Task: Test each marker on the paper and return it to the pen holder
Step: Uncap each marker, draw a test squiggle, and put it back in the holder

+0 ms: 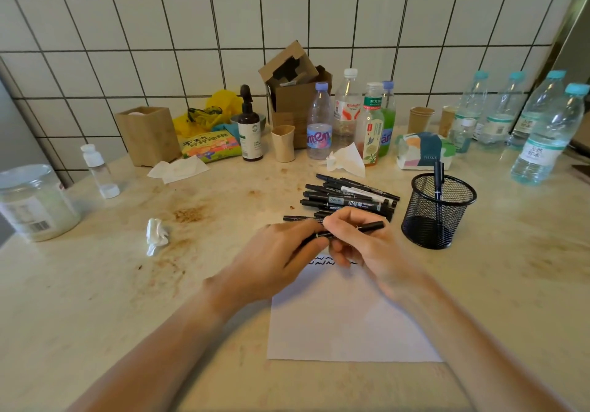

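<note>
Both hands meet over the top edge of the white paper [348,322], which bears two wavy black lines near that edge. My left hand [281,258] and my right hand [360,245] both grip one black marker [372,227] that lies roughly level between them, its right end sticking out past my right fingers. Whether its cap is on I cannot tell. A pile of several black markers [348,196] lies on the counter just behind my hands. The black mesh pen holder [439,212] stands to the right with one marker [439,176] upright in it.
A crumpled tissue [156,236] lies left of the paper and a clear jar [35,204] stands at far left. Along the tiled wall stand bottles [319,124], a cup [283,143], a cardboard box [297,92] and a tissue pack [424,151]. Water bottles [546,137] crowd the right.
</note>
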